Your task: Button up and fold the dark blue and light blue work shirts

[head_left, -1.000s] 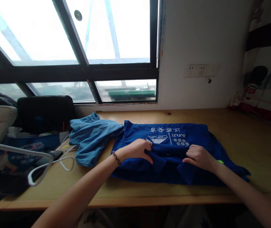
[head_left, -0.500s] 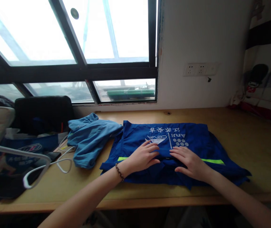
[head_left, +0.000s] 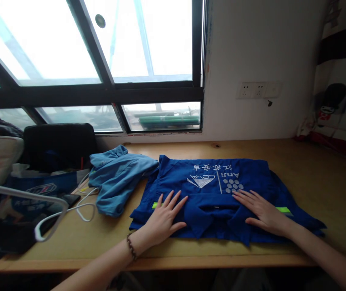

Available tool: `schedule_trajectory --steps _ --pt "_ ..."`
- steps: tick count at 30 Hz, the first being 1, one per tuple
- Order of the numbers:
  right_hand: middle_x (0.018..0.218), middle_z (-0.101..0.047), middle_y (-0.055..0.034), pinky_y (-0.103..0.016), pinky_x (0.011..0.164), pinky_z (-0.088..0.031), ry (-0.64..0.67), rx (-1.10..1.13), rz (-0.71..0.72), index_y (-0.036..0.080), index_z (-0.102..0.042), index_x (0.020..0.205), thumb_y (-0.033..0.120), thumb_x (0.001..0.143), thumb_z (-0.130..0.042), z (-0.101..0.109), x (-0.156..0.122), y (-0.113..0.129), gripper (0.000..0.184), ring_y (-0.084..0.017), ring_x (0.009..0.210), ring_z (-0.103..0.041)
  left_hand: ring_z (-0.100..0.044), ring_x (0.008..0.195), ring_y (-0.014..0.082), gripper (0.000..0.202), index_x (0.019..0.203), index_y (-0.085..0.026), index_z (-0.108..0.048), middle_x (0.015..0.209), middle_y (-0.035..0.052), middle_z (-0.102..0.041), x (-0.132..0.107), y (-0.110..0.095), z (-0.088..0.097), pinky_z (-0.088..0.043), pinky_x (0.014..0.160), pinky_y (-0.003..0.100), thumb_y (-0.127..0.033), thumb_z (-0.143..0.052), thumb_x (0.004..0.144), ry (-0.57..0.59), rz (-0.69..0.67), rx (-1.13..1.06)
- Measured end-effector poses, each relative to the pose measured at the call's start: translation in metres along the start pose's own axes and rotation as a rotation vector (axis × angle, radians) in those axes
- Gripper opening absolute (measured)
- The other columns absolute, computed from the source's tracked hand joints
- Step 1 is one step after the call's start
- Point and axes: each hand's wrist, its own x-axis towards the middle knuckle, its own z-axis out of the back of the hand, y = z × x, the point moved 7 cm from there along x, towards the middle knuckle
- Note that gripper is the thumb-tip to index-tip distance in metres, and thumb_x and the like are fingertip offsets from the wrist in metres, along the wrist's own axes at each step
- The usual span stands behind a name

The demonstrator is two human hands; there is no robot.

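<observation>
A dark blue work jacket point(head_left: 176, 173) lies folded on the wooden table, with white lettering and logos upside down to me. Its collar point(head_left: 218, 216) points toward the table's front edge, and bits of a yellow-green stripe show at both sides. My left hand point(head_left: 163, 216) rests on the jacket left of the collar, fingers spread, a braided bracelet at the wrist. On the right of the collar, my right hand point(head_left: 262, 212) lies flat on the cloth with its thumb apart. Neither hand grips anything.
A crumpled light blue shirt point(head_left: 115, 178) touches the jacket's left side. Further left are a white cable point(head_left: 83, 216), a white bent tube point(head_left: 51, 198) and a blue printed bag point(head_left: 39, 186). The wooden table point(head_left: 100, 252) ends at its front edge close to me.
My hands have moved apart, the left one to the left and the right one to the right, with the fingers spreading. More of the collar and logos now shows.
</observation>
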Motion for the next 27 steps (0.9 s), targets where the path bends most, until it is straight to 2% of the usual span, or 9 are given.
schedule_trajectory --steps 3,5,7,9,16,19,23,25,27 --pt "0.14 -0.023 -0.0018 -0.052 0.101 -0.021 -0.017 -0.053 -0.215 0.03 -0.012 0.137 0.052 0.082 -0.038 -0.011 -0.045 -0.054 0.064 -0.026 0.128 -0.019 -0.023 0.126 0.0326 0.066 0.134 -0.033 -0.02 0.14 0.0074 -0.026 -0.029 0.038 -0.006 -0.02 0.098 0.055 -0.059 -0.038 0.077 0.001 0.175 0.084" --pt "0.14 -0.022 0.0006 -0.053 0.101 -0.022 -0.038 -0.085 -0.334 0.033 -0.014 0.136 0.053 0.082 -0.037 -0.018 -0.073 -0.081 0.062 -0.026 0.128 -0.019 -0.025 0.125 0.0345 0.062 0.133 -0.035 -0.024 0.139 0.0073 -0.028 -0.045 0.057 -0.008 -0.022 0.095 0.057 -0.059 -0.038 0.077 -0.007 0.283 0.125" --pt "0.14 -0.021 0.0026 -0.05 0.101 -0.025 -0.039 -0.09 -0.393 0.034 -0.015 0.136 0.053 0.081 -0.038 -0.026 -0.095 -0.094 0.062 -0.026 0.128 -0.019 -0.027 0.124 0.0352 0.061 0.133 -0.035 -0.025 0.139 0.0081 -0.027 -0.055 0.066 -0.011 -0.026 0.093 0.056 -0.058 -0.038 0.077 -0.015 0.334 0.133" --pt "0.14 -0.021 0.0033 -0.047 0.101 -0.028 -0.045 -0.081 -0.409 0.033 -0.016 0.136 0.053 0.081 -0.04 -0.032 -0.111 -0.098 0.063 -0.026 0.128 -0.02 -0.029 0.123 0.0346 0.065 0.133 -0.032 -0.025 0.14 0.0096 -0.026 -0.057 0.069 -0.013 -0.03 0.093 0.052 -0.059 -0.038 0.076 -0.022 0.311 0.118" --pt "0.136 -0.033 0.0002 -0.046 0.097 -0.037 -0.185 -0.126 -0.452 0.028 -0.029 0.133 0.051 0.08 -0.043 -0.039 -0.145 -0.078 0.06 -0.028 0.121 -0.034 -0.03 0.123 0.0303 0.068 0.133 -0.029 -0.027 0.14 0.0094 -0.026 -0.029 0.083 -0.017 -0.033 0.096 0.044 -0.059 -0.042 0.074 -0.013 0.147 0.055" --pt "0.133 -0.037 -0.0004 -0.044 0.091 -0.044 -0.244 -0.154 -0.468 0.027 -0.036 0.131 0.05 0.079 -0.044 -0.042 -0.158 -0.057 0.057 -0.028 0.116 -0.041 -0.025 0.126 0.0312 0.066 0.132 -0.03 -0.03 0.139 0.0082 -0.028 -0.003 0.09 -0.014 -0.025 0.099 0.049 -0.059 -0.044 0.074 -0.004 0.12 0.087" --pt "0.12 -0.052 -0.001 -0.047 0.081 -0.05 -0.278 -0.227 -0.496 0.029 -0.053 0.118 0.054 0.069 -0.055 -0.039 -0.175 -0.031 0.054 -0.032 0.102 -0.053 -0.014 0.128 0.0348 0.054 0.131 -0.026 -0.033 0.14 0.0113 -0.024 0.031 0.092 0.002 -0.013 0.098 0.06 -0.043 -0.043 0.081 -0.187 0.319 0.216" --pt "0.107 -0.061 0.001 -0.046 0.077 -0.051 -0.225 -0.216 -0.442 0.035 -0.061 0.105 0.051 0.068 -0.059 -0.031 -0.175 -0.022 0.041 -0.032 0.093 -0.058 -0.021 0.126 0.0366 0.047 0.131 -0.023 -0.033 0.139 0.0151 -0.025 0.042 0.086 0.004 -0.017 0.094 0.061 -0.03 -0.038 0.085 -0.237 0.431 0.246" --pt "0.098 -0.064 0.0035 -0.042 0.079 -0.051 -0.148 -0.16 -0.339 0.038 -0.063 0.098 0.044 0.071 -0.059 -0.018 -0.167 -0.013 0.028 -0.029 0.092 -0.059 -0.036 0.116 0.0381 0.043 0.127 -0.018 -0.04 0.133 0.0206 -0.034 0.049 0.075 -0.002 -0.027 0.087 0.061 -0.021 -0.034 0.084 -0.204 0.5 0.248"
